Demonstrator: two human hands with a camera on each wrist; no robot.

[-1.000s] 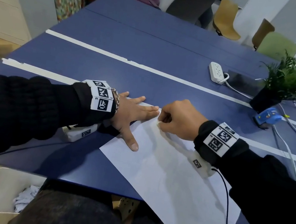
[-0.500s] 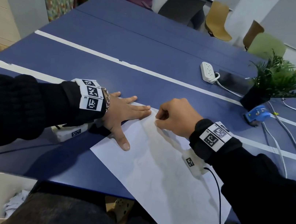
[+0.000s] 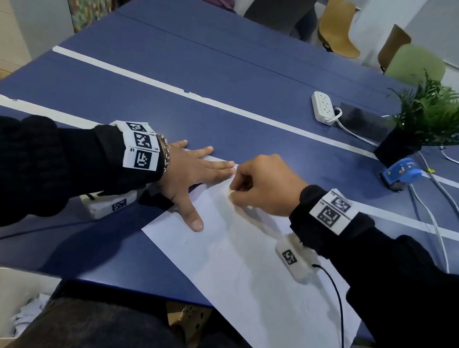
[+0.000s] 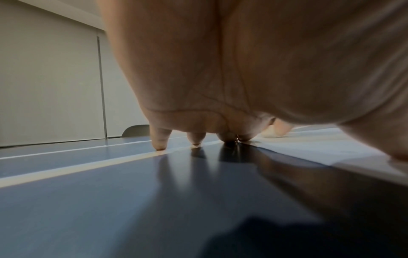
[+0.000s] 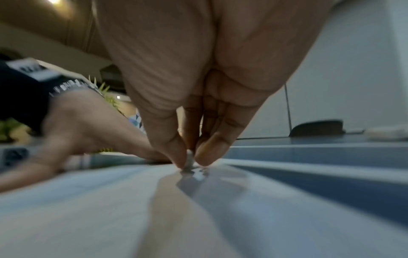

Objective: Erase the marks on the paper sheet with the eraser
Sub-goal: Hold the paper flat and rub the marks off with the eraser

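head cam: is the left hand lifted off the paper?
No, the left hand lies flat with spread fingers, its thumb and fingertips pressing on the paper sheet near its far corner.

A large white rectangular paper sheet (image 3: 241, 268) lies flat and askew on the blue table, its near corner hanging past the table's edge. A small pale eraser (image 5: 189, 159), mostly hidden, stands on the sheet's far corner.

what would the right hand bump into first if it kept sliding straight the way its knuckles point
Most likely the left hand: the right hand, pinching the eraser onto the paper sheet, points at those flat fingertips with only a thin gap between. Depth there is hard to judge.
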